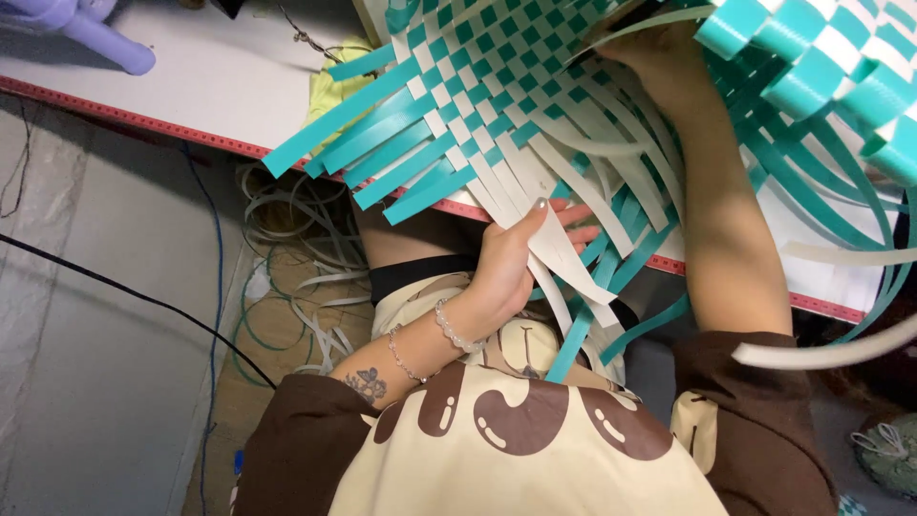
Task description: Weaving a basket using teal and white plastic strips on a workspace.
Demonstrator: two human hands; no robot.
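A flat woven mat (482, 72) of teal and white plastic strips lies on the white table (210, 76), with loose strip ends hanging over the table's front edge. My left hand (511, 258) grips a bunch of the white loose strips (559, 253) below the table edge, thumb on top. My right hand (659, 62) reaches up into the weave near the top, its fingers hidden under the strips, touching them. A second woven piece (821, 57) of teal and white bands sits at the upper right, close to the camera.
The table has a red front edge (143, 122). Cut strip scraps (296, 287) and coiled strips lie on the floor under it. A black cable (115, 287) and a blue cable (215, 287) run across the floor at left. A purple object (95, 29) sits on the table's far left.
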